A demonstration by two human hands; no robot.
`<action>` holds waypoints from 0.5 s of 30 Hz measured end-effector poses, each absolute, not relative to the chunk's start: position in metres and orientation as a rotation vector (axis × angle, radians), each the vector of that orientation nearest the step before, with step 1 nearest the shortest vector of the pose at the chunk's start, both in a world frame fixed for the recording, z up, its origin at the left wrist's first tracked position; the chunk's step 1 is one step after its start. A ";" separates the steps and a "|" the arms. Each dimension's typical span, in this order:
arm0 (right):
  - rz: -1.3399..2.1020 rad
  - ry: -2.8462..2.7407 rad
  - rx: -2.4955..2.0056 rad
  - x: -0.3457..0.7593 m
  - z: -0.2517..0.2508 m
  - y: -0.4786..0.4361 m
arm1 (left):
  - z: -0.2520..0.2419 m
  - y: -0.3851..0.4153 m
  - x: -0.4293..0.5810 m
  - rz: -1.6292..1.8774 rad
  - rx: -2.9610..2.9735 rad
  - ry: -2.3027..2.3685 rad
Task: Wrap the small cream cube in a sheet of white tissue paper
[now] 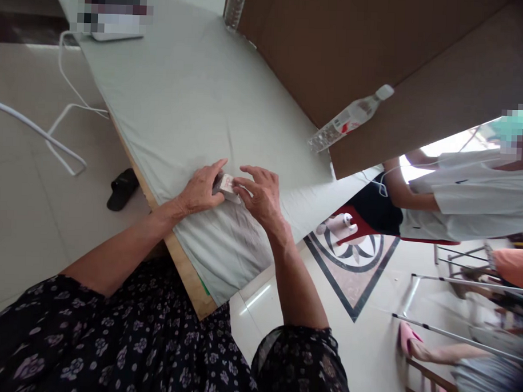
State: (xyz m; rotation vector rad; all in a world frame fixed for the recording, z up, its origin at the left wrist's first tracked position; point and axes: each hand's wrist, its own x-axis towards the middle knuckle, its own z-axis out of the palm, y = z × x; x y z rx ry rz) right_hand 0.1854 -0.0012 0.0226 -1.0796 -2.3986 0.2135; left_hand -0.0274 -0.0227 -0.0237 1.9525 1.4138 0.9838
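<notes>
Near the front of the cloth-covered table, a small white box with red print on its top lies between my two hands. My left hand curves around its left end, thumb on the near side and fingers on the far side. From the right, my right hand pinches at the other end with thumb and a finger, while its upper fingers stretch out above the cloth. Fingers cover part of the box, so its ends are hidden.
A plastic bottle leans by a large brown cardboard panel; another bottle stands farther back. A white device with a cable sits far left. A person in a white shirt sits right. A black slipper lies on the floor.
</notes>
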 end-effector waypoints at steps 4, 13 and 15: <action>0.096 -2.466 -1.038 0.176 0.025 0.001 | -0.024 -0.022 -0.027 0.996 1.939 1.412; 0.084 -2.263 -1.142 0.172 0.024 0.023 | -0.023 -0.020 -0.023 1.031 1.946 1.350; 0.099 -2.253 -1.158 0.173 0.028 0.032 | -0.024 -0.021 -0.023 1.063 1.960 1.311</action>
